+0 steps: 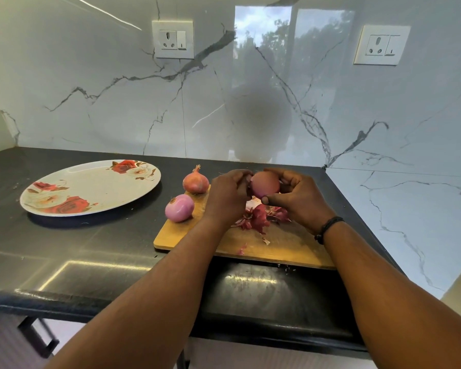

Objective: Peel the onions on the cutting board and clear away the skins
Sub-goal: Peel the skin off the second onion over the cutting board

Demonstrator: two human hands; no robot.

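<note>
Above a wooden cutting board (250, 249) on the black desk (91, 249), the right hand (296, 198) grips a round reddish onion (265, 185) while the left hand (228, 195) pinches its loose skin. Peeling goes best in long strips pulled downward, dropped onto the purple skin pile (261, 218).

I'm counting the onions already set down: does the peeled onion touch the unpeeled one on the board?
Apart. The head view shows a strip of bare cutting board between the peeled onion and the unpeeled onion behind it.
</note>
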